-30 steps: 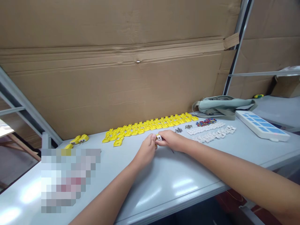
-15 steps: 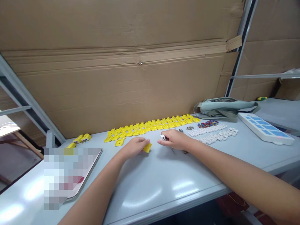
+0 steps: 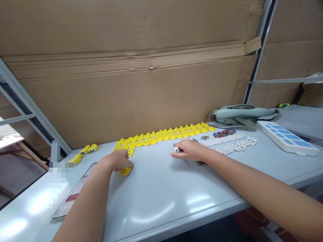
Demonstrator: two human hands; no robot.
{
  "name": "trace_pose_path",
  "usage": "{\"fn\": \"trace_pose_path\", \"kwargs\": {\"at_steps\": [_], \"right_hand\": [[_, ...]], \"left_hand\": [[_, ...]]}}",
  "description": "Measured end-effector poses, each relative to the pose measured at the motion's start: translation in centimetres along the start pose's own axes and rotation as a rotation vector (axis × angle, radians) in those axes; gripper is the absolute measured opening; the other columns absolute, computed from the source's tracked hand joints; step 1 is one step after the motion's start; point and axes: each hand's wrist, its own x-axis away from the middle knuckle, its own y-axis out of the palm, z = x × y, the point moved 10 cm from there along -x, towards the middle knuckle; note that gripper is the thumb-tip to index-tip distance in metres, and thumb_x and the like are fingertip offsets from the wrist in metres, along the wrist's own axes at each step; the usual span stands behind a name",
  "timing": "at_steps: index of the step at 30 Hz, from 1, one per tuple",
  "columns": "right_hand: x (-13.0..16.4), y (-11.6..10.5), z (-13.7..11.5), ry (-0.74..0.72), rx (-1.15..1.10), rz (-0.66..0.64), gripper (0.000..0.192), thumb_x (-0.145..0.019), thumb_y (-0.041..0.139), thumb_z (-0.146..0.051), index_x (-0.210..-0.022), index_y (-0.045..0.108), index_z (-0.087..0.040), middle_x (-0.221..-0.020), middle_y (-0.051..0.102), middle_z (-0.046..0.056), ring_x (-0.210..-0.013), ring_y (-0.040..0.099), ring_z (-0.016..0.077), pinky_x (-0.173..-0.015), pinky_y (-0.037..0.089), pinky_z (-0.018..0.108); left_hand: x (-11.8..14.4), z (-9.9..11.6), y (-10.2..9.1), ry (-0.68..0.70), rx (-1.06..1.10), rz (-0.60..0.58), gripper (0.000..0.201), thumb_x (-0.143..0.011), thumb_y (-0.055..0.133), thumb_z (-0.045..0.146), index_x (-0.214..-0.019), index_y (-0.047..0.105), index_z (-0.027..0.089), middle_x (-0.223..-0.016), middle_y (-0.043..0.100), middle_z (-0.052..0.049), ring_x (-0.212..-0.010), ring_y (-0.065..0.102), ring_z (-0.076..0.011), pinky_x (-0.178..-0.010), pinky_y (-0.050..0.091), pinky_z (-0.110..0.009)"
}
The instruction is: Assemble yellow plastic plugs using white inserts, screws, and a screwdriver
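Pressing down on a yellow piece (image 3: 125,171) near the yellow row (image 3: 164,135), the left hand (image 3: 118,160) curls closed; the right hand (image 3: 189,150) pinches a small white part (image 3: 176,149) on the table (image 3: 176,195).

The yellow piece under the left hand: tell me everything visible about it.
The yellow piece is small and looks like moulded plastic, bright yellow like those in the long row along the cardboard wall. It lies flat on the grey table, apart from the row's left end and nearer the table's front. The left hand covers most of it, fingers curled over its top, so only its front edge shows. Its full shape cannot be told.
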Motion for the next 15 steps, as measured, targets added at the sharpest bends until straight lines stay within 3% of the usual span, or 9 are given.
{"fn": "trace_pose_path", "kwargs": {"at_steps": [7,15], "right_hand": [[0.0,0.2,-0.1,-0.008,0.018,-0.042,0.038,-0.081,0.044,-0.049,-0.062,0.046,-0.017,-0.061,0.050,0.002,-0.052,0.038,0.0097,-0.048,0.022,0.022],[0.2,0.3,-0.1,-0.010,0.035,-0.063,0.039,-0.082,0.042,-0.050,-0.063,0.047,-0.017,-0.062,0.051,0.002,-0.052,0.038,0.0097,-0.048,0.023,0.022]], "left_hand": [[-0.1,-1.1,-1.3,-0.037,0.059,0.092,0.041,-0.044,0.064,0.043,-0.074,0.051,0.018,-0.080,0.065,-0.012,-0.058,0.060,-0.0248,-0.048,0.042,-0.031],[-0.8,-0.7,-1.8,0.041,0.016,0.172,0.038,-0.049,0.063,0.049,-0.070,0.050,0.020,-0.078,0.065,-0.008,-0.069,0.060,-0.0250,-0.056,0.040,-0.029]]}}
